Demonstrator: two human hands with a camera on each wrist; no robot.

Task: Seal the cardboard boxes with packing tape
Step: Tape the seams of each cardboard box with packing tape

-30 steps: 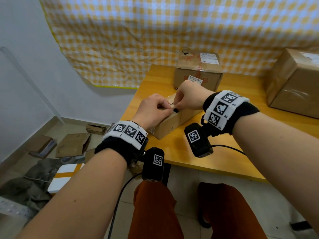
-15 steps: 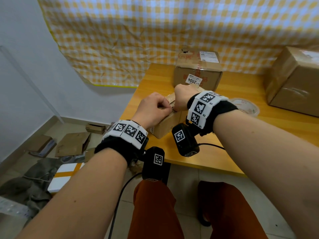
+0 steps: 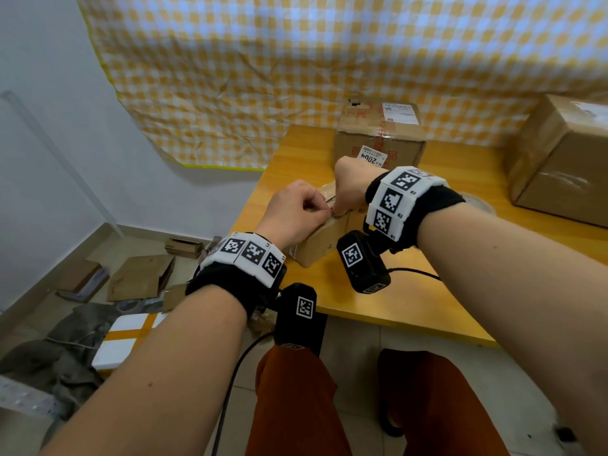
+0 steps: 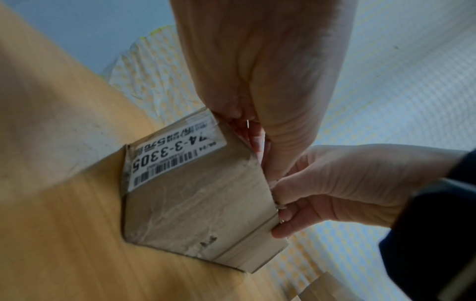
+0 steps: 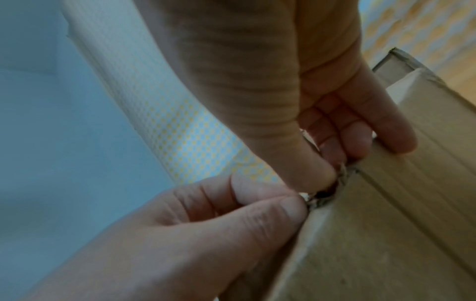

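A small brown cardboard box [image 3: 320, 245] with a white barcode label [image 4: 165, 160] lies near the left front corner of the yellow table [image 3: 411, 301]. Both hands meet at its top edge. My left hand [image 3: 325, 210] pinches a crumpled bit of clear tape [image 5: 315, 200] between thumb and forefinger. My right hand [image 3: 342, 210] pinches the same tape right beside it, and one of its fingers [image 5: 396, 138] rests on the box side [image 5: 386, 234]. In the left wrist view the left hand [image 4: 260, 146] comes from above and the right hand [image 4: 282, 205] from the right.
A labelled box [image 3: 378, 139] stands at the back of the table and a bigger box [image 3: 566, 159] at the right. A clear tape roll [image 3: 478, 204] shows partly behind my right wrist. Flattened cardboard [image 3: 141, 278] and a white foam box [image 3: 128, 337] lie on the floor at the left.
My right wrist has swung left and closer to the left hand, uncovering the tape roll behind it. The left hand and the small box have stayed put.
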